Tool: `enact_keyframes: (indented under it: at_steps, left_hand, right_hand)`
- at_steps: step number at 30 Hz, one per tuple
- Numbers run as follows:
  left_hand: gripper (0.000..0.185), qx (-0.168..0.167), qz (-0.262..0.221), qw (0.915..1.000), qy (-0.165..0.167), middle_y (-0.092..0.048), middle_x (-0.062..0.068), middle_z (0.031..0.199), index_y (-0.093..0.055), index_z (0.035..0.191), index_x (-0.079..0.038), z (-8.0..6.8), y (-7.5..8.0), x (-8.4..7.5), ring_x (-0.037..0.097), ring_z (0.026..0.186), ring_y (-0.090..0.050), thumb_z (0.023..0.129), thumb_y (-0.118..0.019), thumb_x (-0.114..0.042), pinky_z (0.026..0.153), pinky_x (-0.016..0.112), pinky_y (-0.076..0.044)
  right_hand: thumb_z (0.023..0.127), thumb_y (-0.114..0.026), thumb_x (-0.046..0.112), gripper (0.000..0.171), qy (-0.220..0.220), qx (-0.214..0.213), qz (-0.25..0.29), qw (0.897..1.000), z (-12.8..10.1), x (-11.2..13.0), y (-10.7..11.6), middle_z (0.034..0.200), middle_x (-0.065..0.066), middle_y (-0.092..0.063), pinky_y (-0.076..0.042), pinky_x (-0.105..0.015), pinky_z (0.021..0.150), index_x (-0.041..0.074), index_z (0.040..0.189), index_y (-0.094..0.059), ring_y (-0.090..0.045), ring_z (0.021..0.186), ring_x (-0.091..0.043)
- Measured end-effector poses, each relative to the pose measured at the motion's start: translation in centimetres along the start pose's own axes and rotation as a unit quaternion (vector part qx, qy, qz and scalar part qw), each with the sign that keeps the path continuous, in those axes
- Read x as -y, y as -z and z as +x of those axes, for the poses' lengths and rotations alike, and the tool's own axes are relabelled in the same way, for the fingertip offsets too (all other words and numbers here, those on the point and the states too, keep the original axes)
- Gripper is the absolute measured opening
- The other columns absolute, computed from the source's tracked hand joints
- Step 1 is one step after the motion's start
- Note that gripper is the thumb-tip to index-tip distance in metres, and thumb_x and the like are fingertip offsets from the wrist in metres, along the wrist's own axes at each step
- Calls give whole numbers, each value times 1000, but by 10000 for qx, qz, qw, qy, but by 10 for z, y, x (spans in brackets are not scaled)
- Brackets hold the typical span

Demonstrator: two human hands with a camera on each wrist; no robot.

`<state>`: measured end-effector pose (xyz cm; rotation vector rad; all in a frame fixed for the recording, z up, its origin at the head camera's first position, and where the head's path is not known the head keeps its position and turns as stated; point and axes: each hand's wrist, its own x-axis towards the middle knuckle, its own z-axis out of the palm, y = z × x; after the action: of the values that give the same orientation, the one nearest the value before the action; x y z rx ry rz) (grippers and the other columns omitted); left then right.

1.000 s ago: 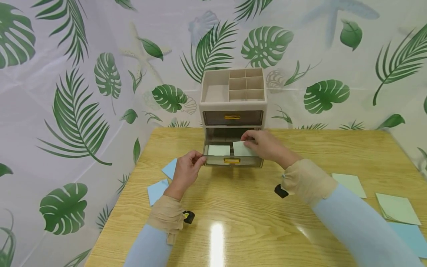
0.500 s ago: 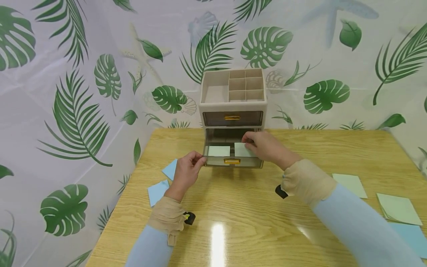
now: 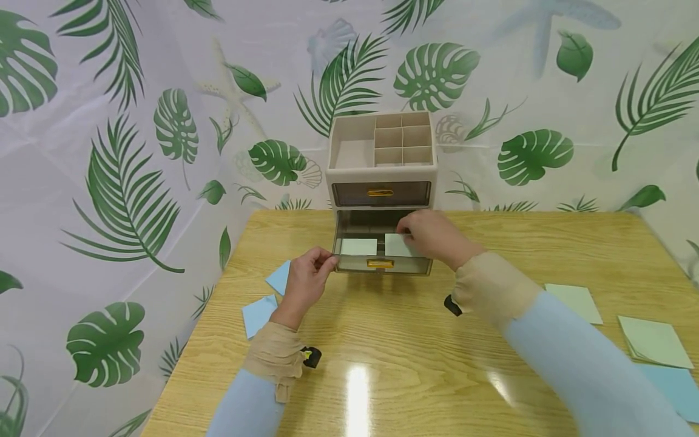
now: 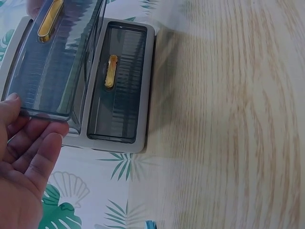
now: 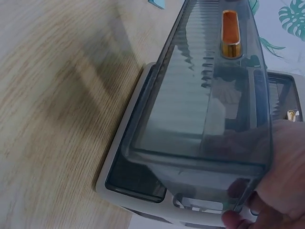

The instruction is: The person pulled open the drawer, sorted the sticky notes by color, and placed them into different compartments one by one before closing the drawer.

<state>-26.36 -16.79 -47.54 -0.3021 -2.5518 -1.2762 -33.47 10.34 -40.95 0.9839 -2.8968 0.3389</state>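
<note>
Raised slightly since the earlier frame, the right hand (image 3: 434, 235) dips into the pulled-out drawer (image 3: 352, 265), where a narrow gap parts the left note (image 3: 358, 246) from the right note (image 3: 394, 246). Its fingers curl at the latter, grip unclear; the left hand (image 3: 304, 278) pinches the drawer's front left corner.

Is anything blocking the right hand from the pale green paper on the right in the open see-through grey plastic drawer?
Nothing visible does. The right hand reaches over the drawer's right edge and partly covers the pale green paper in the head view; whether it touches isn't clear.
</note>
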Motion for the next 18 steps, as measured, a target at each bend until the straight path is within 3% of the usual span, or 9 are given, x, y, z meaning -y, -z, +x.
enact_keyframes:
  at_steps: [6, 12, 18]
  left_hand:
    - [13, -32, -73, 10000, -44, -65, -2, 79, -66, 91, -14, 0, 0, -1, 10, 71, -59, 95, -61, -25, 63, 31, -50]
    - [14, -65, -97, 9999, -117, -66, -2, 78, -66, 91, -14, 0, 0, 1, 10, 71, -59, 95, -61, -26, 63, 29, -50]
    - [14, -82, -30, 9998, -191, -65, -3, 78, -67, 92, -14, 1, 0, 4, 9, 70, -59, 95, -61, -27, 63, 29, -50]
  right_hand:
    - [85, -63, 2, 22, -194, 421, -177, 9988, 5, 3, 1, 101, -10, -71, -52, -45, 75, 7, 103, -74, -66, 91, -29]
    - [80, -58, -5, 25, -247, 741, -386, 9962, 8, 5, 0, 90, -6, -70, -51, -43, 68, 9, 91, -75, -62, 77, -23]
    - [83, -57, -3, 22, -354, 885, -572, 9938, 9, 8, 2, 86, -4, -68, -50, -47, 68, 12, 85, -73, -60, 74, -22]
